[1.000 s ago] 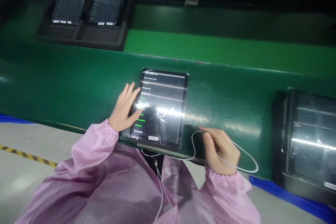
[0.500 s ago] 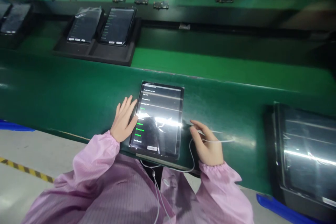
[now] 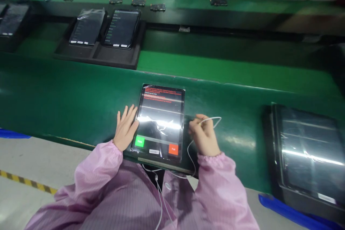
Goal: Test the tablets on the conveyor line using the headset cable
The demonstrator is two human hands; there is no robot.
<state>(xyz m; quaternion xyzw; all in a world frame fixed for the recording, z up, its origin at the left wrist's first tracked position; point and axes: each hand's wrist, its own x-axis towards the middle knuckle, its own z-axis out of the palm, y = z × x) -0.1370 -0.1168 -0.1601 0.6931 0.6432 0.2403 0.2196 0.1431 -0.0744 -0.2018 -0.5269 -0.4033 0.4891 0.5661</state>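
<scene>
Bracing lit tablet (image 3: pixel 159 115), centre of frame, with left hand (image 3: pixel 125 130) spread wide at its left edge, and pinching white cable (image 3: pixel 214 118) in right hand (image 3: pixel 204 134) near its right edge, best done with tablet flat and cable untugged

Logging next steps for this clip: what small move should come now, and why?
Perhaps the right hand should bring the white cable to the nearby edge of the tablet: it holds the cable beside that edge, not touching, while the left hand rests at the opposite edge.
</scene>
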